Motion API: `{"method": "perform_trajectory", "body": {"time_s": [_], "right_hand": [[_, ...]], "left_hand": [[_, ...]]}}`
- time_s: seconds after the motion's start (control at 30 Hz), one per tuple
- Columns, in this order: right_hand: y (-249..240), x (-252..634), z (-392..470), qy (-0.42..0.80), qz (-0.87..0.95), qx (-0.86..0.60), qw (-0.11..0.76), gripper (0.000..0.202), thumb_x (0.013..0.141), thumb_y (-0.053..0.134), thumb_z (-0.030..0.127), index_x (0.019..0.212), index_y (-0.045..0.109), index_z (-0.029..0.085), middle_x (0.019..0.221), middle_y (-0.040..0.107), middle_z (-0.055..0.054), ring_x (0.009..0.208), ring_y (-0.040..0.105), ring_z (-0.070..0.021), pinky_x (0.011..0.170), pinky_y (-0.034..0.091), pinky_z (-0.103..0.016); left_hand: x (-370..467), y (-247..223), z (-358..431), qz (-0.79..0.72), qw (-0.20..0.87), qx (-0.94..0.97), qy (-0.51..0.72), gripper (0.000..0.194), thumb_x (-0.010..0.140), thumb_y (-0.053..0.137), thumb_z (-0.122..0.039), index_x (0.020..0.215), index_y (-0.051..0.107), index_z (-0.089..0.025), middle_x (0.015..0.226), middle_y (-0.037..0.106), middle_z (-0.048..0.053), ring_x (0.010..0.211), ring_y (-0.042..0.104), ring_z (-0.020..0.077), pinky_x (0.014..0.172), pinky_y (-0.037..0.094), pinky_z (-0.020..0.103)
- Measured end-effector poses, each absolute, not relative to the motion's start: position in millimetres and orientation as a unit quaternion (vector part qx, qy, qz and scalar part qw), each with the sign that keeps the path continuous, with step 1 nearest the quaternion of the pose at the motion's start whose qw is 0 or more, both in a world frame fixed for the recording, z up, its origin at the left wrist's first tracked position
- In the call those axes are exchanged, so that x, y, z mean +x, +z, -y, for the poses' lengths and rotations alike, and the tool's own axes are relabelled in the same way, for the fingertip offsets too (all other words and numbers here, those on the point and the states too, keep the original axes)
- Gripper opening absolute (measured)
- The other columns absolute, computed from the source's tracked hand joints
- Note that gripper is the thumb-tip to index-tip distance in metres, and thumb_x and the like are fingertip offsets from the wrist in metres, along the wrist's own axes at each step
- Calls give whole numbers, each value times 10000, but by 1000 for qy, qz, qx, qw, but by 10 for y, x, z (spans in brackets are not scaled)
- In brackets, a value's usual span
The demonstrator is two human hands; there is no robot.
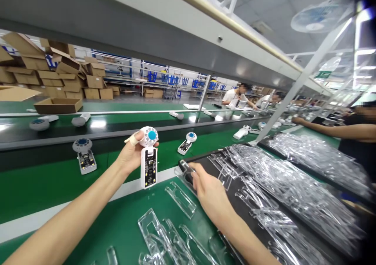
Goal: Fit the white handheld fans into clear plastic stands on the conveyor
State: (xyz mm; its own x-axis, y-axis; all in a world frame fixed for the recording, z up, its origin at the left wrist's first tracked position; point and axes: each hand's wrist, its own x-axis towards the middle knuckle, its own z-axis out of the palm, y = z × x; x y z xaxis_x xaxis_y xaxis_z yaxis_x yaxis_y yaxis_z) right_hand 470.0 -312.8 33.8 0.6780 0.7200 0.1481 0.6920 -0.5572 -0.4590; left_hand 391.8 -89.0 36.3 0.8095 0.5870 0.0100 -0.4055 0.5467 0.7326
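Observation:
My left hand (133,149) grips a white device (149,167) by its round head, which has a blue centre; the body hangs upright with its circuit board showing. My right hand (202,180) is closed on a clear plastic piece (188,169) at the corner of a black tray (216,175). Loose clear plastic frames (180,200) lie on the green table (123,214) below both hands. Two similar open devices rest on the green belt, one (85,157) left of my left hand, another (186,143) between and beyond my hands.
Black trays heaped with clear parts (282,178) fill the right side. Closer to the far line are more white devices (79,120) and an open carton (58,105). A slanted post (302,78) rises at right. People (235,96) work farther along.

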Motion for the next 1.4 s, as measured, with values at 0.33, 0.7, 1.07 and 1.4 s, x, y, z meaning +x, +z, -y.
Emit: {"method": "perform_trajectory", "body": {"time_s": [0.33, 0.7, 1.07, 1.4], "right_hand": [[327, 4197, 2420, 6, 393, -775, 496, 499, 895, 478, 377, 1378, 459, 255, 1111, 590, -75, 931, 602, -221, 799, 493, -369], [53, 4048, 2315, 16, 410, -782, 469, 635, 963, 386, 382, 1540, 134, 300, 1230, 557, -117, 1041, 610, -258, 816, 523, -393], [95, 4350, 2317, -5, 365, -769, 524, 472, 942, 378, 364, 1391, 465, 248, 1114, 628, -80, 1022, 597, -216, 879, 473, -353], [-12, 4623, 2077, -11, 294, -766, 572, 508, 963, 201, 419, 699, 581, 210, 703, 656, -40, 670, 576, -185, 653, 401, -284]], "left_hand": [[3859, 546, 1179, -80, 877, 332, 339, 308, 691, 739, -365, 885, 598, -173, 817, 717, 76, 701, 680, 220, 679, 569, 362], [3787, 607, 1169, -93, 868, 309, 377, 369, 626, 792, -354, 894, 613, -172, 809, 702, 48, 719, 671, 209, 725, 564, 365], [3747, 392, 1207, -209, 771, 545, 253, 503, 594, 795, -553, 865, 708, -138, 833, 713, 94, 742, 653, 228, 608, 503, 295], [3853, 407, 1336, -239, 736, 532, 343, 606, 499, 828, -556, 911, 707, -128, 887, 718, 108, 786, 659, 244, 613, 506, 288]]}}
